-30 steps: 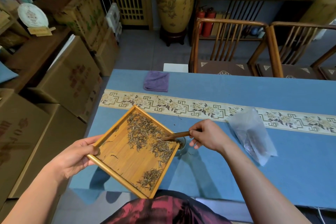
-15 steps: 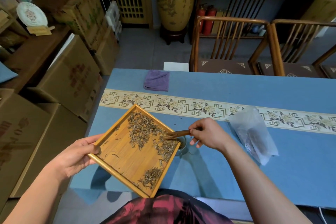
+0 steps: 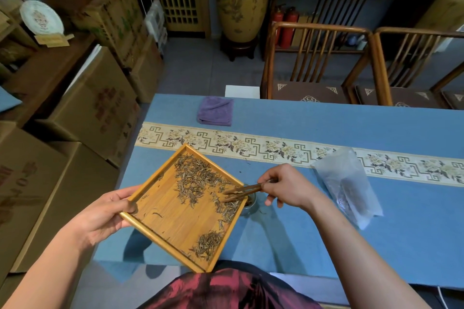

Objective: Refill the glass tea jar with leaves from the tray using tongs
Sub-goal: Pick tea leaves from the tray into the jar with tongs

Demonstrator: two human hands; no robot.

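The jar (image 3: 248,202) stands on the bench near its front edge, mostly hidden under the tray's (image 3: 160,223) right side. The right hand (image 3: 288,189) pinches the tongs (image 3: 242,192), whose tips have spread apart over the leaves (image 3: 198,180) since a moment ago, ready for another pinch. The left hand (image 3: 105,213) grips the tray, tilted above the bench's left corner.

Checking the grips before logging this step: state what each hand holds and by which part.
Left hand grips the bamboo tray at its left corner edge. Right hand pinches the wooden tongs at their rear end.
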